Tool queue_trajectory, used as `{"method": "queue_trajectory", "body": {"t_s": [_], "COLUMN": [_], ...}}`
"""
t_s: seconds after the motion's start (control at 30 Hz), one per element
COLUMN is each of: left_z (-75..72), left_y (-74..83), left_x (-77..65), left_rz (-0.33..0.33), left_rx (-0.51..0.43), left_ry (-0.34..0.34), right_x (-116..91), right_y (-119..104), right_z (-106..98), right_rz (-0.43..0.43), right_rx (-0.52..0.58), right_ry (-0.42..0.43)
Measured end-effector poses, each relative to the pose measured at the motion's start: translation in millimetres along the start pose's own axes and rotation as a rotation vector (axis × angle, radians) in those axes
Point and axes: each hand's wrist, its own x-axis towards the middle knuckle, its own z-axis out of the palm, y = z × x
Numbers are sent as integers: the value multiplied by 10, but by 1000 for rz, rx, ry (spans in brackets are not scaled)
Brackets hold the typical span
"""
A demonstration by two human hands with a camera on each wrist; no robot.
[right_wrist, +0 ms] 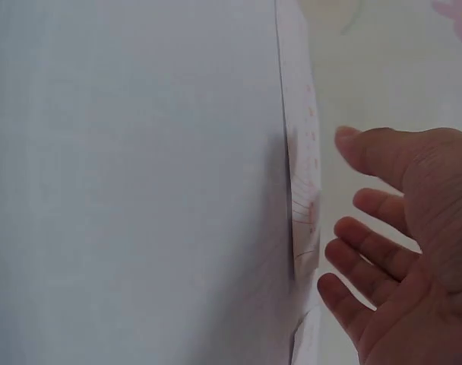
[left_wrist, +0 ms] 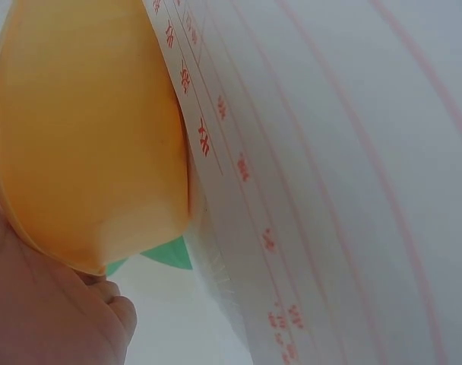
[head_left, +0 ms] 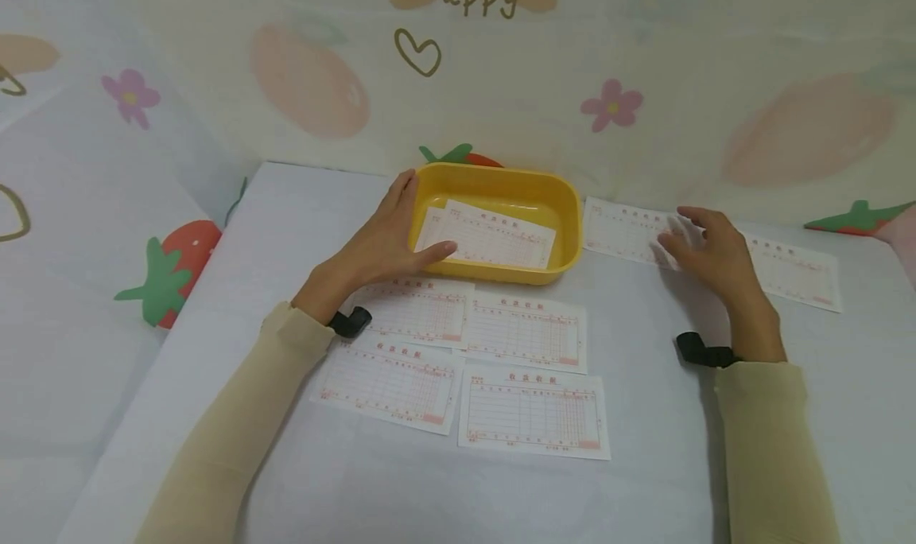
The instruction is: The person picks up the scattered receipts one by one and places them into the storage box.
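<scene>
A yellow plastic tray [head_left: 494, 275] stands toward the back of the table, with a few printed receipt slips [head_left: 501, 238] lying inside. My left hand [head_left: 386, 238] holds its left end, fingers along the outer wall and thumb over the front rim; in the left wrist view, fingers [left_wrist: 102, 300] lie against the yellow wall. To the right of the tray, my right hand [head_left: 716, 262] hovers over a receipt slip [head_left: 622, 230]. Its thumb and fingers are spread and slightly bent, with nothing between them in the right wrist view.
Several receipt slips [head_left: 533, 413] lie in front of the tray. Another slip [head_left: 797, 270] is at the right, partly behind my right wrist. A patterned cloth [head_left: 501, 91] hangs behind the white table [head_left: 401, 496].
</scene>
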Motion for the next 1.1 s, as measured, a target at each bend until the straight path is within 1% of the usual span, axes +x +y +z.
{"method": "queue_trajectory", "body": {"t_s": [0.2,0.33,0.47,0.57,0.77,0.97,1.1], "left_z": [0,-4,-10,-12,-5,-2,-14], "left_y": [2,4,5,8,7,9,8], "left_x": [5,-14,-21,-17,-2,2,2], "left_rz": [-1,-11,-7,-1,6,9,14], "left_rx": [-4,-1,6,7,1,7,3], "left_ry": [-12,-11,1,4,6,-3,-3], "right_x": [-14,12,53,65,32,22,22], "right_y": [20,30,34,28,21,35,12], "right_z": [-51,-44,-39,-37,-13,5,25], "right_rz": [-8,-3,-15,-12,4,-10,-18], "right_rx": [-42,-57,-106,-130,-127,-141,-151], "right_ry": [-19,-72,-106,-116,-132,-129,-107]}}
